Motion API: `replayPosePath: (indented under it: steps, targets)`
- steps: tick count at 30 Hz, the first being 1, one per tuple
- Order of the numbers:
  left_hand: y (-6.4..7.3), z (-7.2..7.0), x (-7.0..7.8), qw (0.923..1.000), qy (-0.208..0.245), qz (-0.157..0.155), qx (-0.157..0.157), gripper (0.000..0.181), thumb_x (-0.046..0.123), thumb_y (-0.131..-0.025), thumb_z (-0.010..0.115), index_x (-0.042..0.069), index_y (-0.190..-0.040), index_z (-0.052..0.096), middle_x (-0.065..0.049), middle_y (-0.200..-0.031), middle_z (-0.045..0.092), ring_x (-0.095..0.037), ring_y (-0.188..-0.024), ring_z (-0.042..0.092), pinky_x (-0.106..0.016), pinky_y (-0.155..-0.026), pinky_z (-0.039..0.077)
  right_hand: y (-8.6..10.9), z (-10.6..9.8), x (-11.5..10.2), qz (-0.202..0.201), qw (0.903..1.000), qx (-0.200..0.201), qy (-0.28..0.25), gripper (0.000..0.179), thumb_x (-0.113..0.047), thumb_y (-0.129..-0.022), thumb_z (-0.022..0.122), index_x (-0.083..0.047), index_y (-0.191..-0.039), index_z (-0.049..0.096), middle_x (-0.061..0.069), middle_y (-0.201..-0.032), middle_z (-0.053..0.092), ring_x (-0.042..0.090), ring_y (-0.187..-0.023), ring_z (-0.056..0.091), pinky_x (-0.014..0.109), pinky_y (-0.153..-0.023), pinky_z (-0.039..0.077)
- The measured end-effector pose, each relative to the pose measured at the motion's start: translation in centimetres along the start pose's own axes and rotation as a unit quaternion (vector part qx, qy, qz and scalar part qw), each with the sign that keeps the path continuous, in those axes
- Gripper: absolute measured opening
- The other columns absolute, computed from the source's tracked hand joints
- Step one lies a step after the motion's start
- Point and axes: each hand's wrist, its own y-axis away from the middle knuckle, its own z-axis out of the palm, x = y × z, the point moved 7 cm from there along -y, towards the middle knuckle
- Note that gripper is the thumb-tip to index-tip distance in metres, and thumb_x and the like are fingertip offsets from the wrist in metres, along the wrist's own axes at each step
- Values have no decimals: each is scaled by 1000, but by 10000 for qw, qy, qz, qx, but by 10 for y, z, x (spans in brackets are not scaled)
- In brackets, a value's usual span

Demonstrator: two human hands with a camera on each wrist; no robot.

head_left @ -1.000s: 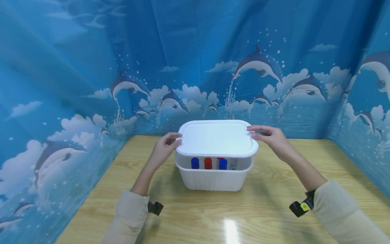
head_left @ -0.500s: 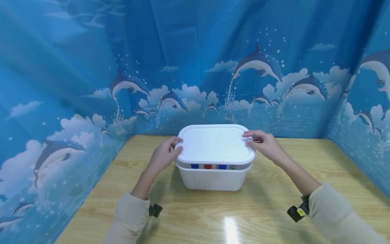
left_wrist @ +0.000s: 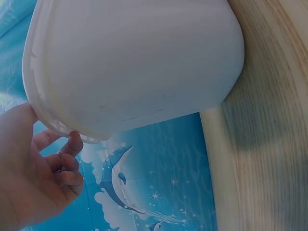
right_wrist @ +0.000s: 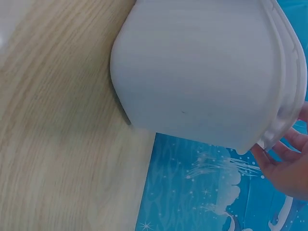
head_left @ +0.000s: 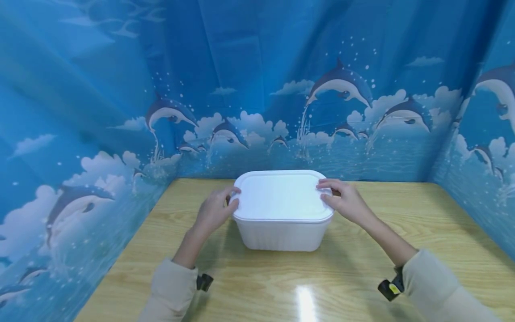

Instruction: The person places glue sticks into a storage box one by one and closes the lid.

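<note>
A white plastic storage box [head_left: 283,237] stands on the table, with its white oval-cornered lid [head_left: 281,194] over the top. From the left side, my left hand [head_left: 215,208] grips the lid's edge; in the left wrist view its fingers [left_wrist: 72,144] curl at the rim's corner. My right hand [head_left: 348,201] grips the opposite short edge. In the right wrist view a narrow gap shows between the lid and the box's rim [right_wrist: 272,86] on that side. Whatever is inside the box is hidden now.
The box rests on a light wood-grain table [head_left: 257,281]. Behind and to both sides hangs a blue curtain [head_left: 257,89] printed with dolphins and clouds. Small black cameras [head_left: 204,282] are strapped to both wrists.
Both hands have lowered the lid onto the box. The blue and red caps seen inside through the front gap are now covered.
</note>
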Motion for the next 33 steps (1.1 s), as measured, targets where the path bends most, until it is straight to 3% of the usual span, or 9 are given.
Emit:
replayPosePath:
  steps: [10,20,33]
  targets:
    - [4,3,2,9999,-119,-71,-87,34,30,-91,52,18,-122,57,0,-82,51,-17,-76,48,-29,-58,44,6,7,-1,35,9994,215,251,28,-2,-91,51,2,-118,58,18,-133,45,36,-123,38,48,-95,40]
    - [4,4,5,9988,-481,-13,-97,34,30,-92,52,18,-124,56,-5,-118,56,-23,-105,50,-43,-84,48,9,13,-3,145,9983,209,526,31,-2,-94,46,4,-124,52,18,-137,40,37,-128,29,52,-103,27]
    - [3,6,3,9989,-453,-104,-109,35,30,-93,50,17,-125,56,-6,-129,52,-26,-118,45,-46,-93,42,10,18,0,270,9983,104,508,33,-2,-95,42,5,-126,50,19,-140,36,37,-130,25,52,-104,25]
